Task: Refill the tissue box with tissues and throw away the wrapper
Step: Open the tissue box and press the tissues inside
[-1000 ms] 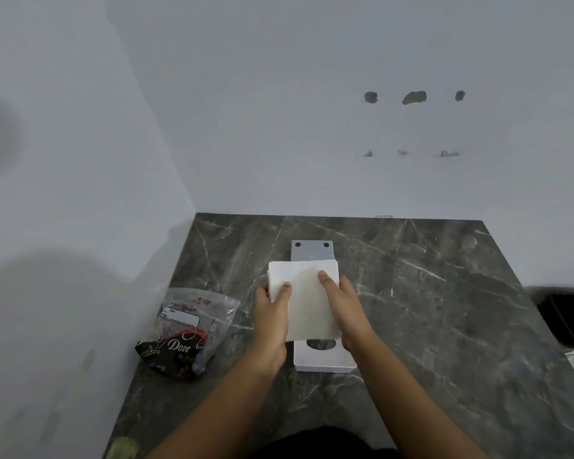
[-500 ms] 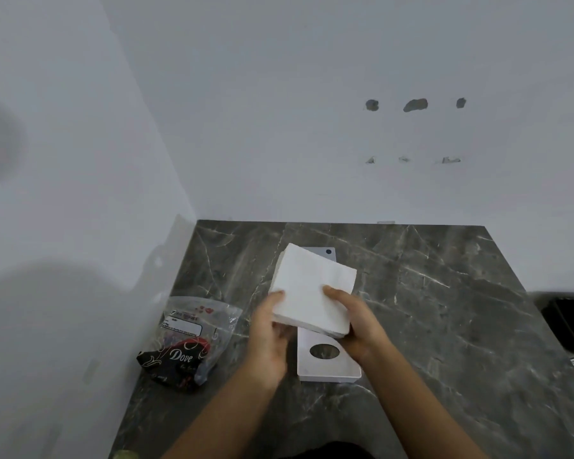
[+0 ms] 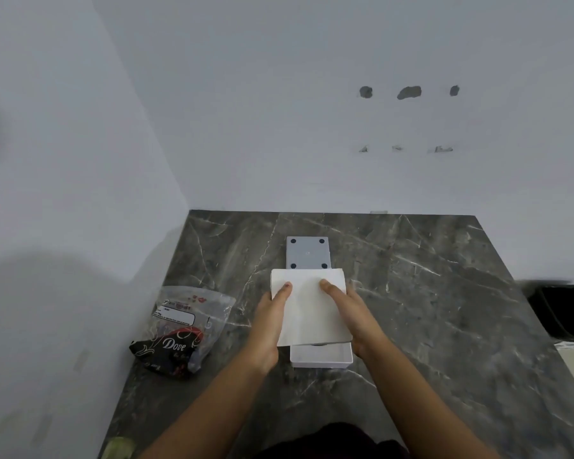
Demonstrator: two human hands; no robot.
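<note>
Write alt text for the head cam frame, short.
Two bare hands, left hand and right hand, hold a white tissue stack over an open white tissue box on a dark marble counter. A grey base plate lies behind, an emptied Dove wrapper to the left.

Dark grey marble-patterned table (image 3: 428, 309) with white veins; white paper tissue stack (image 3: 309, 309); white box (image 3: 320, 357); grey plate (image 3: 308, 252) with four black dots.
</note>
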